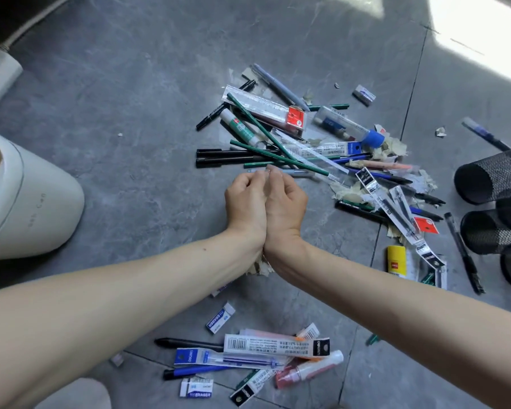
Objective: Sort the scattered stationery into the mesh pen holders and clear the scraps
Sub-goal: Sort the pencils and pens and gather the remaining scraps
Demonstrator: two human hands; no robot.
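Note:
My left hand (245, 199) and my right hand (286, 199) are pressed together side by side above the grey floor, fingers curled inward. Beige paper scraps (260, 268) stick out below the joined wrists, held between the two hands. Just beyond the fingertips lies the main pile of stationery (292, 143): green pencils, black pens, a clear ruler, a glue stick and packaged refills, mixed with more torn scraps (393, 149). Black mesh pen holders (490, 178) lie on their sides at the right edge.
A white trash can (33, 202) stands at the left. A second heap of erasers, refill packs and pens (248, 355) lies near me, below my forearms. A yellow-capped item (396, 258) and a loose black pen (463, 252) lie by the holders.

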